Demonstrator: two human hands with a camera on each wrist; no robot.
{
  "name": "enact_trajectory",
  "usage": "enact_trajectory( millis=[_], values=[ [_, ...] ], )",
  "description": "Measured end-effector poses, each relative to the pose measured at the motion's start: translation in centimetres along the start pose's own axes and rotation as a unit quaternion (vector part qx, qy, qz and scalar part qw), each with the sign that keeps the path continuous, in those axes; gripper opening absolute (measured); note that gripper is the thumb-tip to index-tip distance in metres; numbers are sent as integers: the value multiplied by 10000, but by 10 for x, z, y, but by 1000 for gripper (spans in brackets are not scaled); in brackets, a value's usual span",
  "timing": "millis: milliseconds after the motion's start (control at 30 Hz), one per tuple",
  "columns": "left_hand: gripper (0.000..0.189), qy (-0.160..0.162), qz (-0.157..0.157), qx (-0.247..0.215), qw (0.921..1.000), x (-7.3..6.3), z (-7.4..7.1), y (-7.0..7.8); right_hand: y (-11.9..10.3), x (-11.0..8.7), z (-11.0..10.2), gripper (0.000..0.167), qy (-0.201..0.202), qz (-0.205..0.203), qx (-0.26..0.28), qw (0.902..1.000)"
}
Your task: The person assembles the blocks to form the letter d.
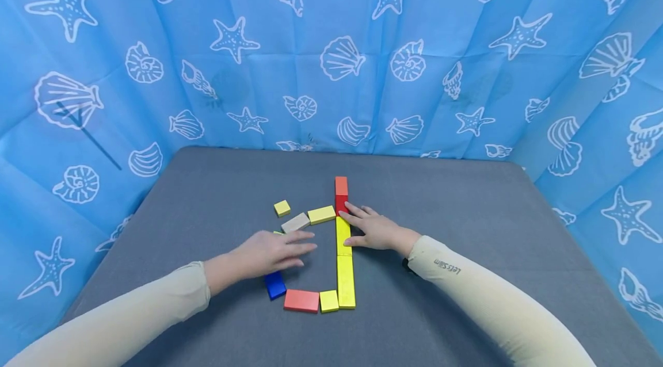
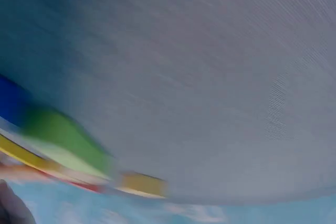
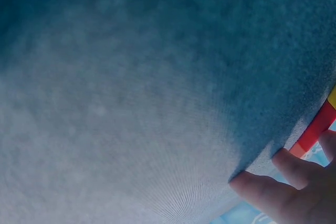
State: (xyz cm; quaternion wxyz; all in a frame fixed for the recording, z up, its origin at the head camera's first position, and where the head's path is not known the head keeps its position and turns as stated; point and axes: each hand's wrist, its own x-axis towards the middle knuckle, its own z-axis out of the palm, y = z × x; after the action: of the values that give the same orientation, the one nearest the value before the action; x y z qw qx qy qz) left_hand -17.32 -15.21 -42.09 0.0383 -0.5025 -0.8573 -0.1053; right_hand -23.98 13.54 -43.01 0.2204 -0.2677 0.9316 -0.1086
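Note:
Toy blocks lie on the table as a "d"-like outline. My right hand (image 1: 378,230) is spread over its straight right side. Its fingertips are at the red block (image 1: 340,201) and the upper yellow block (image 1: 343,234); the lower yellow block (image 1: 346,282) continues the line. My left hand (image 1: 271,252) is over the outline's left side, fingers extended and holding nothing. It hides most of a green block (image 2: 68,140) and part of the blue block (image 1: 275,285). Above its fingers lie a plain wooden block (image 1: 296,222) and a short yellow block (image 1: 322,215).
A coral block (image 1: 301,301) and a yellow square block (image 1: 328,301) form the near side. An orange block (image 1: 341,185) tops the line. One small yellow block (image 1: 282,208) lies apart at the upper left. A blue curtain (image 1: 321,56) hangs behind the grey table (image 1: 440,194).

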Motion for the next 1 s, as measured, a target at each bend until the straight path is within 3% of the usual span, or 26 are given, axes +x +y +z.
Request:
enact_trajectory(
  millis=[100,233,533,833,900,1000],
  values=[
    [43,-386,454,-52,9982,1,5,26,1,0,0,78,22,-36,13,10000],
    [45,-823,667,-88,9943,0,12,46,2,0,1,77,19,-91,49,9999],
    [49,-1276,907,-20,9877,-1,18,58,0,-1,0,77,-25,-89,61,9999],
    [47,-1108,1075,36,9880,-4,21,57,0,-3,-2,77,-2,-122,102,9999],
    [45,-994,984,11,9902,-3,19,54,-1,-3,-2,77,-22,-118,112,9999],
    [43,-720,588,-17,9957,-1,12,40,-1,-3,-2,77,-39,-76,88,9999]
  ],
)
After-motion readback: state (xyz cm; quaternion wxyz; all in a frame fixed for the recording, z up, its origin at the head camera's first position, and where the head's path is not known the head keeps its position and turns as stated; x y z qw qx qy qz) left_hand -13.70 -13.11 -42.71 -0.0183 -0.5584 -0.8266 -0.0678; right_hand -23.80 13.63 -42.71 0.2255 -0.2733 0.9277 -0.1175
